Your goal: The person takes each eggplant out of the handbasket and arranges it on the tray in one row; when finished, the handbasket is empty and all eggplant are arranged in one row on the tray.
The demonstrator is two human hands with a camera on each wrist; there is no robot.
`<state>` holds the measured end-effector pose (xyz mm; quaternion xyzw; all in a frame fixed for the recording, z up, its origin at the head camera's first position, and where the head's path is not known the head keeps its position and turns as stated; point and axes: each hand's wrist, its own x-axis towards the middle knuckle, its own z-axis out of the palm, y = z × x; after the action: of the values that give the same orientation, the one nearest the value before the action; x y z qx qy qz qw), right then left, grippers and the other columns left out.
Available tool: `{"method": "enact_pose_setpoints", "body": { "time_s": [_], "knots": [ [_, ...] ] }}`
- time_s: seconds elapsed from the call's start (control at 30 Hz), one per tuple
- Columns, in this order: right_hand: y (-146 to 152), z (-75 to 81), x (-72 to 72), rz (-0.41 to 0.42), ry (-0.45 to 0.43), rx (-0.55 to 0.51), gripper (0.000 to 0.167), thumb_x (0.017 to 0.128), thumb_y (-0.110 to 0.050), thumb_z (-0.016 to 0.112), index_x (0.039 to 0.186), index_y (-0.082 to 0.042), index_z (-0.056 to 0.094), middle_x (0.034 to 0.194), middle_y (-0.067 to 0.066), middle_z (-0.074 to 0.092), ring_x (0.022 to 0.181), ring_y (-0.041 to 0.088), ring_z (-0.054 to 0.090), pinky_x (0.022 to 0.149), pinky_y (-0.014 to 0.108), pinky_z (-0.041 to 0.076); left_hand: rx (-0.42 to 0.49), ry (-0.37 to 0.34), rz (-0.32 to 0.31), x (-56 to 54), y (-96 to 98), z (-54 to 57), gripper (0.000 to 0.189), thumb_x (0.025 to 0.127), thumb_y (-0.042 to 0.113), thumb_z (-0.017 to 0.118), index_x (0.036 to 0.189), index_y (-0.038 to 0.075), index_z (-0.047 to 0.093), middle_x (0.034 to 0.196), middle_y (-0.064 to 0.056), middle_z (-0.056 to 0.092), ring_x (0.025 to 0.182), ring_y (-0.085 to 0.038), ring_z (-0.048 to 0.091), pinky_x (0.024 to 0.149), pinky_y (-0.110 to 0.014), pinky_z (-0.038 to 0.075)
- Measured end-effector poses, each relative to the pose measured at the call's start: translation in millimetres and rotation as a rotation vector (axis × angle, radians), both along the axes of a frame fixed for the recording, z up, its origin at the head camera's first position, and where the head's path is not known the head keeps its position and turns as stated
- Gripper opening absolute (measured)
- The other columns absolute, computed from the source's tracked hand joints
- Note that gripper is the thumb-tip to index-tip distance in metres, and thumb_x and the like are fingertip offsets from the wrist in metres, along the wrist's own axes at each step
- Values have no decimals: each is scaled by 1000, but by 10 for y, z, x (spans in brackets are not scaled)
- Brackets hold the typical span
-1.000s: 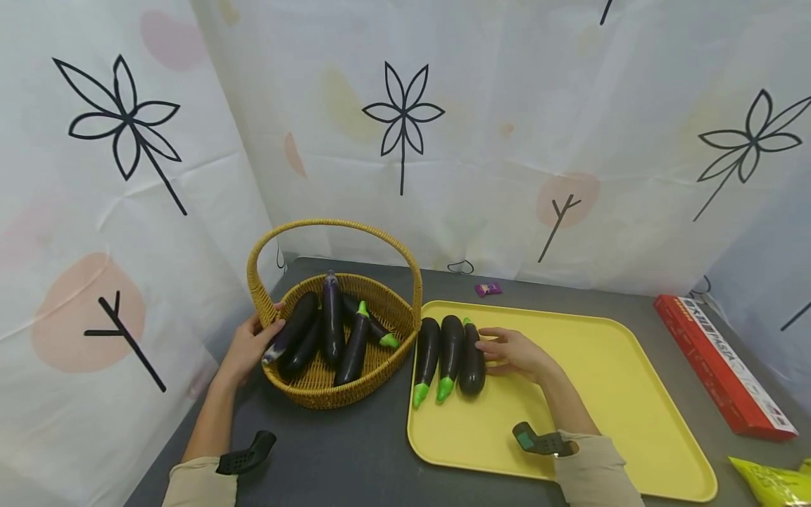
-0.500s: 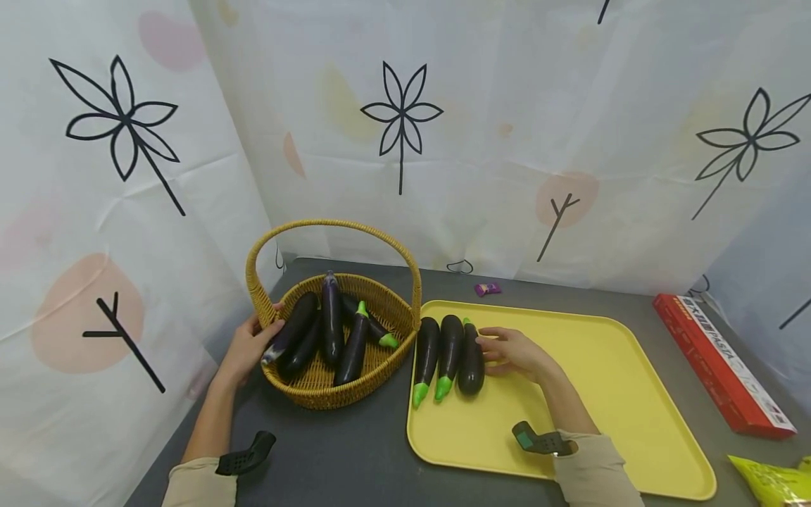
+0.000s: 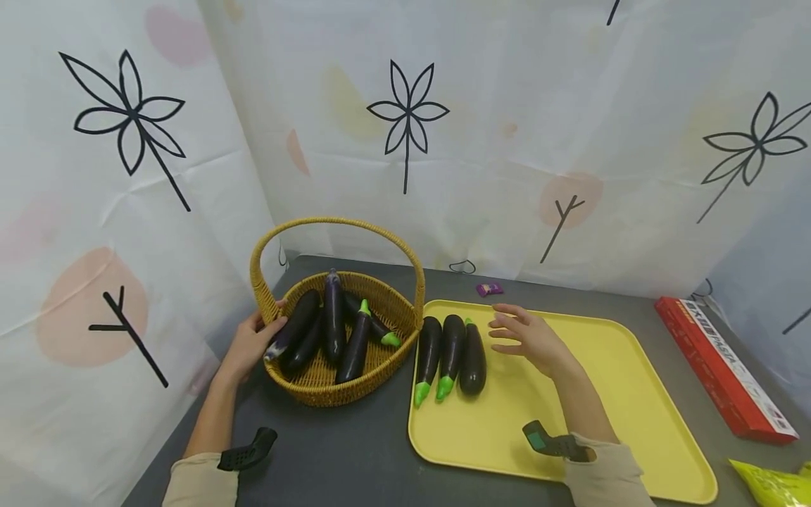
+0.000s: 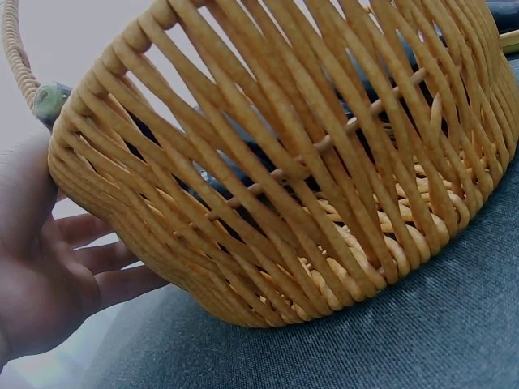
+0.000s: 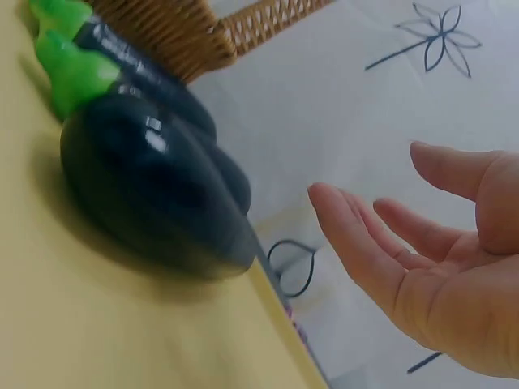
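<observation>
A wicker basket (image 3: 329,396) with a tall arched handle holds several eggplants (image 3: 333,320). My left hand (image 3: 248,346) grips its left rim; in the left wrist view, the fingers of the left hand (image 4: 49,267) lie against the outside of the woven wall. Three eggplants lie side by side at the left end of a yellow tray (image 3: 538,429). Just right of the rightmost eggplant (image 3: 472,362), my right hand (image 3: 529,341) hovers over the tray, fingers spread and holding nothing. The right wrist view shows a gap between the right hand (image 5: 454,275) and the dark eggplants (image 5: 154,178).
A small purple wrapped packet (image 3: 490,289) lies behind the tray. To its right are a red pasta box (image 3: 722,366) and a yellow-green bag (image 3: 773,486) cut off by the frame. White patterned cloth (image 3: 469,141) hangs around the dark table (image 3: 329,458).
My right hand has come off the rightmost eggplant and moved slightly up and right. The left hand stays at the basket rim, and the eggplants have not moved.
</observation>
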<state>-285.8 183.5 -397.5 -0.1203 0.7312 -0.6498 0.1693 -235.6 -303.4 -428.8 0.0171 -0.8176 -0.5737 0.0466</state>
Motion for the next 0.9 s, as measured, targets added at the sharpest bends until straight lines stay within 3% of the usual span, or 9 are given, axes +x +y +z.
{"method": "enact_pose_setpoints", "body": {
  "time_s": [0.17, 0.33, 0.47, 0.77, 0.9],
  "knots": [
    [-118, 135, 79, 49, 33, -93, 61, 101, -26, 51, 144, 8, 26, 122, 24, 46, 121, 46, 43, 86, 44, 48, 9, -1, 3, -12, -4, 19, 58, 101, 31, 49, 150, 9, 30, 142, -28, 35, 128, -40, 34, 100, -55, 29],
    [-315, 196, 145, 113, -31, -197, 55, 102, -23, 49, 143, 7, 29, 112, 17, 52, 112, 38, 52, 87, 45, 48, 8, 2, -4, -22, 4, 23, 58, 101, 32, 49, 150, 9, 30, 141, -28, 36, 127, -40, 35, 100, -56, 29],
    [-546, 199, 179, 199, -75, -175, 54, 102, -25, 47, 144, 4, 30, 112, 16, 54, 111, 38, 52, 88, 44, 47, 6, 7, -4, -19, 13, 14, 58, 101, 32, 49, 150, 8, 30, 140, -29, 38, 125, -40, 37, 98, -55, 30],
    [-1107, 273, 237, 371, -134, -180, 54, 102, -23, 48, 145, 4, 31, 123, 28, 49, 110, 34, 54, 88, 48, 47, 11, 2, -6, -8, 8, 2, 58, 101, 33, 49, 150, 8, 30, 139, -29, 37, 126, -41, 36, 99, -57, 29],
    [-1377, 291, 246, 431, -181, -191, 48, 103, -21, 46, 143, 3, 35, 117, 21, 54, 106, 32, 57, 87, 47, 48, 7, 11, -4, 13, 12, -3, 58, 101, 33, 49, 149, 7, 31, 138, -29, 38, 125, -41, 37, 98, -56, 30]
  ]
}}
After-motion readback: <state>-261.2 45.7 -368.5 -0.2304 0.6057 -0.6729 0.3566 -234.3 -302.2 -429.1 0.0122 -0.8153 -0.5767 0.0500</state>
